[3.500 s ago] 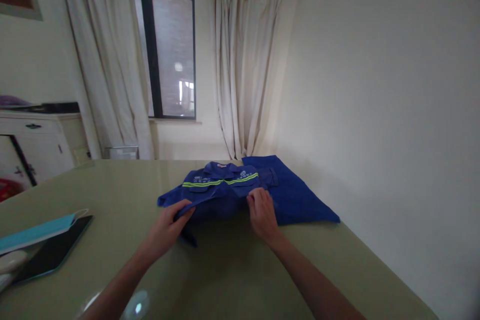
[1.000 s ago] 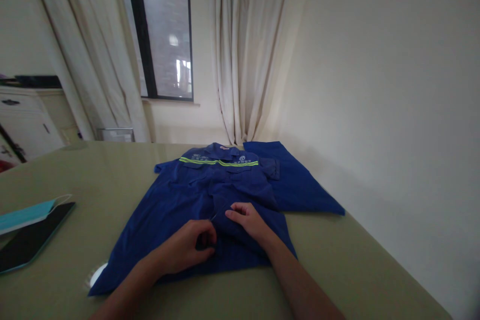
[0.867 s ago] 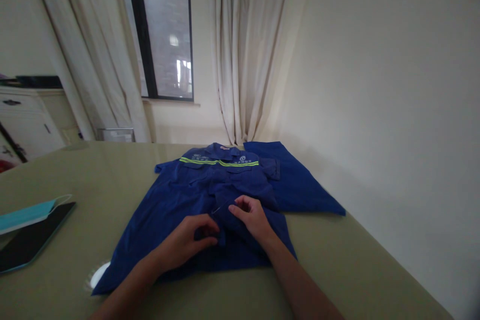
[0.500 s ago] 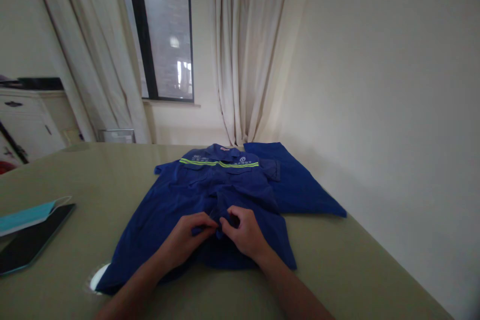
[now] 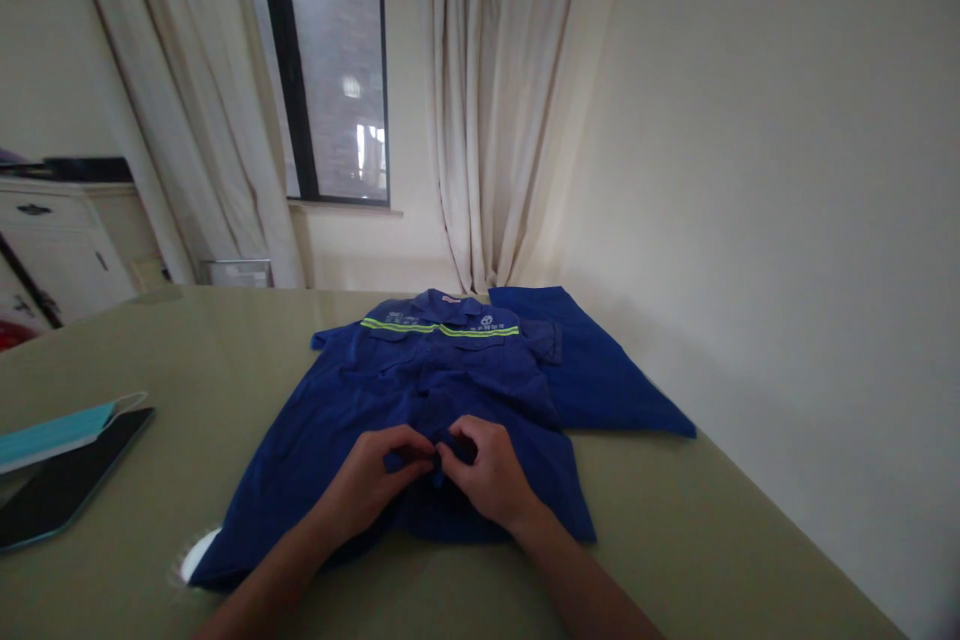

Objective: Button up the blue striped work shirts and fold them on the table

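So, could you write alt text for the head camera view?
A left hand and right hand pinch the front of a blue shirt spread on a greenish table. Blue cloth lies to its right; at left, a blue mask overlaps a dark flat object.

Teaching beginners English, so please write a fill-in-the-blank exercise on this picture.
The left hand and right hand pinch the shirt, whose sleeves are ____, not long.
The blue mask overlaps a flat device coloured ____.
In the picture, plain blue cloth lies ____ of the shirt, not left.

Missing words: short; black; right.
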Available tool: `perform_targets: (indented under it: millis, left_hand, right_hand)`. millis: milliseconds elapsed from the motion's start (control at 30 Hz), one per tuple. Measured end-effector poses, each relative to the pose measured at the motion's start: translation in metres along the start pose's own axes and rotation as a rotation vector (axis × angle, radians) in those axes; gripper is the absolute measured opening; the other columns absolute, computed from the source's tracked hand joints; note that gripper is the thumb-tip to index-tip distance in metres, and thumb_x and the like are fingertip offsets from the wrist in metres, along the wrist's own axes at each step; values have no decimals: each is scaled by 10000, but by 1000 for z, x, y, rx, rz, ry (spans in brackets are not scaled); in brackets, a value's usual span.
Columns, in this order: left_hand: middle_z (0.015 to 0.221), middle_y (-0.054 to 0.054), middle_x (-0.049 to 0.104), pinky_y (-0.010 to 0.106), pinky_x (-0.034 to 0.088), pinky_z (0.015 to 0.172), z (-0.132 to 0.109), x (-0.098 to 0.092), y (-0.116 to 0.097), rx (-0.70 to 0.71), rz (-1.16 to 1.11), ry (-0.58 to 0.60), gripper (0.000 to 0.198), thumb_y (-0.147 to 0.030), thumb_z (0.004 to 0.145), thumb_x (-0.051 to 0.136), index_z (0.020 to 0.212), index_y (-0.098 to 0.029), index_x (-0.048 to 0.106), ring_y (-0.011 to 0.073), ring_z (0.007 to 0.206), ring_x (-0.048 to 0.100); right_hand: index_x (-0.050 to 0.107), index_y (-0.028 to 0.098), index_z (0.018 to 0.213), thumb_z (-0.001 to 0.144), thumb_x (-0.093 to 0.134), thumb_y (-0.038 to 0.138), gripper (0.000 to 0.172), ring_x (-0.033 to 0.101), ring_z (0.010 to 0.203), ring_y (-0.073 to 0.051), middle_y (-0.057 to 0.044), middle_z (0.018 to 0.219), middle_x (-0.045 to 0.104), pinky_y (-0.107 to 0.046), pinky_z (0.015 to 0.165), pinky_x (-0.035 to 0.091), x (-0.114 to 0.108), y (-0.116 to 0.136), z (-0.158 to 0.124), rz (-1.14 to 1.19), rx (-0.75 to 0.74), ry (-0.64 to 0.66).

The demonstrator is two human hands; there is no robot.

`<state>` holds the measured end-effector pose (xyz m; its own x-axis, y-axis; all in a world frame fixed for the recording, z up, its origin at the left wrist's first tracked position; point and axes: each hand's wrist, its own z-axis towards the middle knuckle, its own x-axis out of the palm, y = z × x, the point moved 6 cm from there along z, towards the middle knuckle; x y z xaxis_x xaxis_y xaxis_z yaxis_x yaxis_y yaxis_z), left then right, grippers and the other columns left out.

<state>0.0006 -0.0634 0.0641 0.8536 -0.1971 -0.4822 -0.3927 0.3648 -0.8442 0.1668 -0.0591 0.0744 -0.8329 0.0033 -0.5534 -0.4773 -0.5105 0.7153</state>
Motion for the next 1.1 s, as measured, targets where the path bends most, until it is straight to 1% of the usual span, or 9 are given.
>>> perform_targets:
  millis: [200,267,467,567,700,767,900,1000,1100]
  left_hand:
    - [956,-2,788,321,575,875,-2,0,7,40,56,-106,376,-248,852,656,1227,-264,687,185,884,729]
    - [975,-3,790,333,576,898,-2,0,10,60,91,-128,408,-232,853,641,1257,-275,676,188,911,736]
    - [1012,9,793,315,582,885,-2,1,11,94,145,-126,273,-231,878,626,1126,-263,735,196,934,743]
    - [1005,6,785,295,573,884,-3,0,9,109,181,-128,191,-233,905,619,1043,-259,749,190,940,735]
    - [1000,6,739,260,554,856,-7,-1,2,213,281,-170,182,-254,960,587,1057,-280,739,166,930,704]
    - [1008,19,714,251,550,833,-8,-1,-2,273,321,-191,170,-278,982,571,1030,-268,734,159,921,688]
    - [1085,36,735,289,543,894,-10,-1,-8,376,369,-217,172,-275,1004,550,984,-249,719,176,1000,681]
    - [984,23,763,305,540,848,-9,2,-10,422,420,-199,169,-273,1005,551,971,-245,714,177,914,688]
    - [930,25,751,302,518,805,-9,4,-13,437,482,-182,182,-259,1013,536,937,-232,699,173,854,665]
  right_hand:
    - [661,211,773,833,644,215,62,517,641,-142,12,702,606,-259,610,341,0,-1,1,3,12,52]
    - [674,212,770,839,643,221,76,521,640,-144,7,705,617,-260,608,341,1,-1,1,12,7,66]
    - [730,212,849,852,646,200,85,593,719,-160,-17,795,683,-264,675,387,5,0,-2,-14,-38,71]
    - [763,213,894,873,658,243,110,612,734,-164,-22,820,710,-261,677,397,6,0,-3,31,-7,77]
    - [769,189,797,955,596,450,350,546,632,-146,-7,683,660,-256,593,354,4,-9,1,201,115,70]
    - [769,182,762,945,600,482,390,533,634,-149,-6,663,647,-258,593,354,5,-16,3,256,145,61]
    - [782,186,756,885,659,456,324,571,690,-169,-14,689,675,-267,650,407,10,-30,6,369,196,55]
    - [784,191,772,803,734,412,228,592,705,-174,-11,702,693,-277,679,439,17,-36,5,454,253,120]
    - [781,193,779,753,776,404,212,606,721,-173,-11,728,704,-286,707,457,19,-37,4,521,298,156]
